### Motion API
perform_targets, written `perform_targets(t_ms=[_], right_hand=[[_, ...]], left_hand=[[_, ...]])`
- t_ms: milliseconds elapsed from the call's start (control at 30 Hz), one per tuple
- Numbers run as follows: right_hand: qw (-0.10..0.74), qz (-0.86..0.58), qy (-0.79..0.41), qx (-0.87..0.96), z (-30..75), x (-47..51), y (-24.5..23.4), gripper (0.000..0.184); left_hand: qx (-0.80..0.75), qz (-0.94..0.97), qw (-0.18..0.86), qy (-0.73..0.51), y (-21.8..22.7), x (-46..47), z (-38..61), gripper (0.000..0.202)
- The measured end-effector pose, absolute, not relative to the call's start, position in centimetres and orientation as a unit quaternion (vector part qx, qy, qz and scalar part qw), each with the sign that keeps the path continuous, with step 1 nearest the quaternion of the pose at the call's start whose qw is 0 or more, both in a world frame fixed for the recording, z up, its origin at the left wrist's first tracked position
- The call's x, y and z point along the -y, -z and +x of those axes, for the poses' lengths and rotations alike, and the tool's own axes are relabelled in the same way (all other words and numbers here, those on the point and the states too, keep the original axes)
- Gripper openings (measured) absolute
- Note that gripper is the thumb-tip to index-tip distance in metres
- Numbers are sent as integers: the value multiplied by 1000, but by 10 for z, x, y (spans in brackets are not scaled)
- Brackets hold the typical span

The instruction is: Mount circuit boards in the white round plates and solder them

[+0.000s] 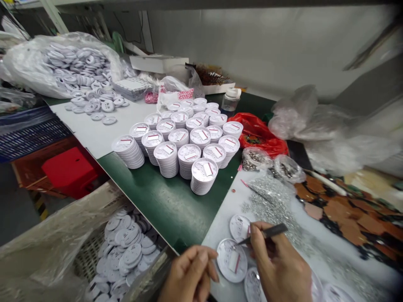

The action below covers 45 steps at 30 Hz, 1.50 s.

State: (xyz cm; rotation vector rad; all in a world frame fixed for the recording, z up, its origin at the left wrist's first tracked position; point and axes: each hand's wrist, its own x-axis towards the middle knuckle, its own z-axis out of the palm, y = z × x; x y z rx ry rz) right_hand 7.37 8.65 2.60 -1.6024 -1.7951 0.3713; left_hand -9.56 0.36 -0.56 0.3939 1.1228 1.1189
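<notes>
My right hand (278, 262) grips dark tweezers (277, 230) between thumb and fingers. Their thin tips point left, at the upper edge of a round white plastic case (225, 264), which lies flat with a white rectangle edged in red on it. Whether the tips touch the case or hold a small part, I cannot tell. My left hand (190, 272) is just left of that case, its fingers curled and thumb against the index finger; anything inside is hidden. Another white case (238, 226) lies behind, and one more (252, 285) in front, partly covered by my right hand.
Stacks of white cases (201, 136) stand on the green table (185, 214). Right are small silvery parts (267, 193), bags of metal pieces (256, 158), a red bag (261, 130) and brown boards (340, 209). A bin of white discs (126, 243) stands below left; a bottle (231, 100) behind.
</notes>
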Motion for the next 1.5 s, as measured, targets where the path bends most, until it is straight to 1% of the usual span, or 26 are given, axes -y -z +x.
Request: perform_targets(t_ms=[100, 200, 333, 467, 667, 767, 1100, 1300, 1500], right_hand=[[347, -626, -150, 682, 80, -86, -29, 36], [339, -627, -165, 681, 87, -86, -29, 37], [343, -631, -168, 675, 83, -83, -31, 39], [375, -632, -153, 661, 73, -82, -30, 36], [364, -590, -131, 709, 77, -88, -24, 25], [364, -578, -124, 720, 75, -88, -21, 23], [389, -541, -82, 741, 64, -91, -8, 20], [387, -551, -86, 734, 63, -89, -12, 23], [384, -533, -59, 751, 64, -89, -10, 19]], left_hand=[[-559, 285, 628, -460, -7, -28, -121, 47], [-597, 440, 556, -375, -14, -51, -131, 36], [-609, 587, 452, -283, -17, -71, -129, 34], [-605, 663, 383, -217, -18, -74, -123, 28], [-625, 691, 331, -153, -22, -64, -110, 26], [-634, 693, 317, -133, -23, -60, -105, 25], [-644, 688, 323, -87, -20, -60, -103, 19], [-639, 689, 327, -101, -18, -59, -103, 21], [-640, 689, 329, -91, -16, -60, -103, 21]])
